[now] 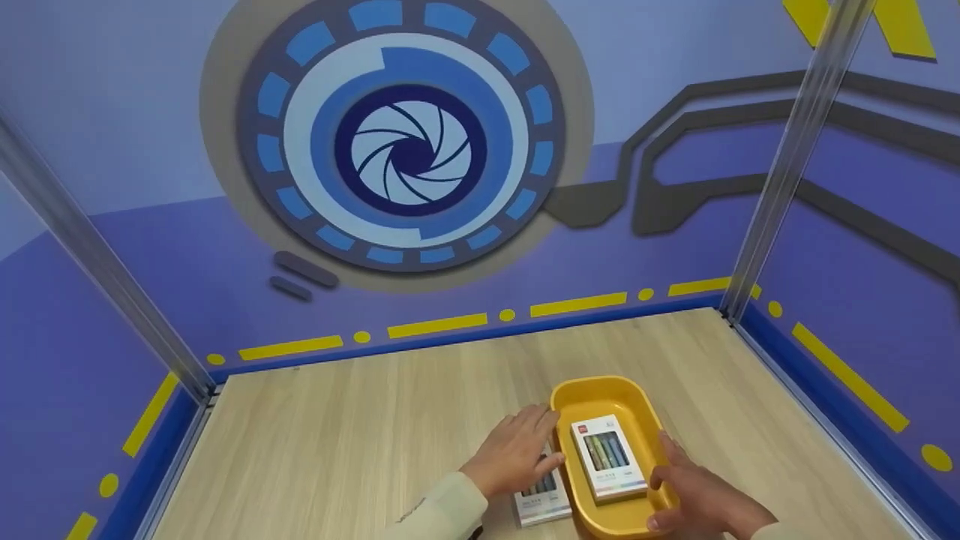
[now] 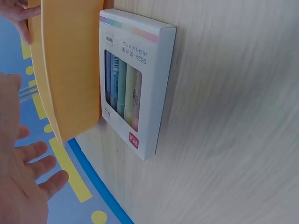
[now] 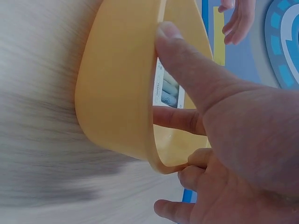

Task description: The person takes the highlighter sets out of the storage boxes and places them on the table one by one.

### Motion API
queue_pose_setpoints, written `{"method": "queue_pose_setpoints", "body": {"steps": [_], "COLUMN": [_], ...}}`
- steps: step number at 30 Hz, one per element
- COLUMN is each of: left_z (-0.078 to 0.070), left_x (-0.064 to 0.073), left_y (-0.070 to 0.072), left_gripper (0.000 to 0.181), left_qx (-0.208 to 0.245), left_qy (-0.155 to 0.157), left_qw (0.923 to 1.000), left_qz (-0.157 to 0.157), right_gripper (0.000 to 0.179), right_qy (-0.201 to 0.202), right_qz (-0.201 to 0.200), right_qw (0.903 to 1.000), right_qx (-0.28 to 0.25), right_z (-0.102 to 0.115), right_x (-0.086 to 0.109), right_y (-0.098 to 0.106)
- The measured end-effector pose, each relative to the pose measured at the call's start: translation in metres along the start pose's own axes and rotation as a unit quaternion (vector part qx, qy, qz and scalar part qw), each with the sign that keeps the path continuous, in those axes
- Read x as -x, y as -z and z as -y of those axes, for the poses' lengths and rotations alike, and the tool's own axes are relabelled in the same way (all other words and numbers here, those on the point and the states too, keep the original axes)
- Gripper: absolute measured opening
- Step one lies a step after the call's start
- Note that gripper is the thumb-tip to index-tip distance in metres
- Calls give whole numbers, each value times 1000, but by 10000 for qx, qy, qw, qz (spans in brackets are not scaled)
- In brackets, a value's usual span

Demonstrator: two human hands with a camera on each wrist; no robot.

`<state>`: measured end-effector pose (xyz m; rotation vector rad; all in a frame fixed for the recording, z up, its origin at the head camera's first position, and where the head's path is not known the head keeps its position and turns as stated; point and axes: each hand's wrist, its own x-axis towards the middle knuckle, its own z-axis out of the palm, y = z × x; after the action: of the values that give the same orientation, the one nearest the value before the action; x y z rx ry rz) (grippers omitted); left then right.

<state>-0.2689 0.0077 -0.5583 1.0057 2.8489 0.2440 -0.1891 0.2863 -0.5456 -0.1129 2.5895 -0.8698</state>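
Note:
A yellow plastic bin [image 1: 600, 386] stands on the table, with a white box of highlighters [image 1: 609, 457] lying inside it, window side up. My right hand [image 1: 701, 484] grips the bin's right rim. In the right wrist view the thumb [image 3: 187, 60] lies over the rim and one finger reaches inside. My left hand [image 1: 514, 450] hovers by the bin's left rim with its fingers extended, holding nothing. Below it, a second highlighter box [image 2: 135, 79] lies flat on the table against the bin's left side; the hand partly covers it in the head view.
The wood-grain table [image 1: 360, 442] extends to the left of the bin. Blue and purple printed panels [image 1: 637, 262] enclose its back and sides. Metal posts [image 1: 772, 180] stand at the back corners.

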Motion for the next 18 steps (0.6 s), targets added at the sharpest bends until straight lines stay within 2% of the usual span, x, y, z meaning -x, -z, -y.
{"method": "queue_pose_setpoints", "body": {"steps": [2,8,11,18], "left_z": [-1,-6,-8,-14], "left_x": [-1,-3,-4,-7], "left_y": [0,-1,-2,-3], "left_gripper": [73,71,69,67], "left_qx": [-48,-262,-279,-288], "left_qy": [-38,-181,-167,-116], "left_qw": [10000,9994,9994,9994], "left_qz": [-47,-168,-101,132], "right_gripper": [44,44,44,44], "right_qy": [-81,6,8,-318], "right_qz": [9,3,14,15], "right_qw": [10000,9999,9998,9995], "right_qx": [10,137,180,19], "right_z": [0,0,-1,1], "right_x": [-1,0,0,-3], "right_y": [0,0,0,-1]}}
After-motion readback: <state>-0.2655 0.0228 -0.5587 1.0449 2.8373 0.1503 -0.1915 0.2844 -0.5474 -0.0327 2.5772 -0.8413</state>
